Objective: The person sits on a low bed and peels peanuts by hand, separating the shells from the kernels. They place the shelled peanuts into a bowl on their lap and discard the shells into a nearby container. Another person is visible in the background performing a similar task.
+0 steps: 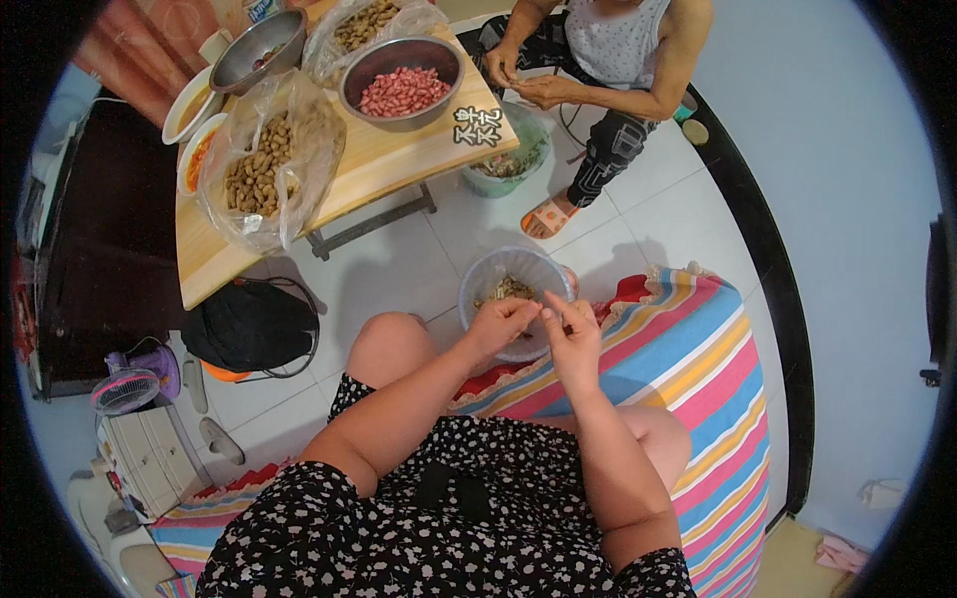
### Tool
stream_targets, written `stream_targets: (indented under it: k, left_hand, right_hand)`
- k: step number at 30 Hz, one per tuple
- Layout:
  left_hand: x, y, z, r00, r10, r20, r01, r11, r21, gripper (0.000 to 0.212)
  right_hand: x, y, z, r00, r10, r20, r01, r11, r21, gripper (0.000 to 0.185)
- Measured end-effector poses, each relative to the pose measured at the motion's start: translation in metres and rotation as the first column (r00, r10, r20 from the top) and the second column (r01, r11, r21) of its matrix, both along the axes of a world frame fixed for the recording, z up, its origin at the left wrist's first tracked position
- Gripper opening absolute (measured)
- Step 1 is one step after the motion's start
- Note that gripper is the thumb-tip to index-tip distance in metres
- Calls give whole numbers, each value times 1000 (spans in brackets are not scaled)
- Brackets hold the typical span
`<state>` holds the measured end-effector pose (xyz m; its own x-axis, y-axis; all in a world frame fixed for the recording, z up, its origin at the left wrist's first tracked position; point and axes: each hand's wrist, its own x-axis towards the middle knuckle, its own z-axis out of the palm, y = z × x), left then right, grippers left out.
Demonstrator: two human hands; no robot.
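Observation:
My left hand [508, 323] and my right hand [574, 329] meet over a translucent plastic bin [472, 275]. Between the left thumb and forefinger is a small pinkish thing, perhaps a peanut, mostly hidden by the fingertips. The right thumb comes close to it or touches it, while the right forefinger stands out straight. Peanut shells [511, 288] lie at the bottom of the bin. On the wooden table [389, 161] ahead, a metal bowl [401, 122] holds shelled red peanuts [404, 91]. Beside it, a clear plastic bag [306, 179] contains unshelled peanuts [258, 172].
Across from me sits a person [613, 52], hands together above a green-lined bin [497, 183] with shells. Another peanut bag [321, 56], a metal bowl [232, 78] and two dishes crowd the table. A black-covered stool [247, 325] and a purple fan [161, 374] stand left; striped cloth [710, 418] covers my seat.

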<state>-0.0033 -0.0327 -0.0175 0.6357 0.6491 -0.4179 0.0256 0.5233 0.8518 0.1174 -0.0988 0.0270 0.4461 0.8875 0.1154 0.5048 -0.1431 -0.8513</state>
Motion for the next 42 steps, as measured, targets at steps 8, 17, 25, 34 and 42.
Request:
stream_targets:
  k: [8, 17, 25, 34, 42]
  left_hand:
    - [-1, -2, -11, 996, 22, 84, -15, 996, -92, 14]
    - [-1, -14, -8, 947, 141, 290, -6, 906, -422, 24]
    - [5, -7, -11, 990, 117, -80, -128, 981, -147, 34]
    - [3, 1, -23, 977, 193, -88, -211, 922, -325, 27]
    - [-5, 5, -34, 931, 333, 152, -201, 812, -549, 23]
  right_hand:
    - [-5, 0, 8, 963, 37, 268, -44, 999, 18, 18]
    - [-11, -1, 10, 921, 18, 390, -44, 997, 58, 10]
    - [6, 4, -2, 635, -281, -720, 134, 957, -256, 10]
    - [11, 3, 2, 441, -367, -819, 80, 925, -372, 9]
    - [15, 0, -5, 229, -358, -905, 65, 933, -353, 11]
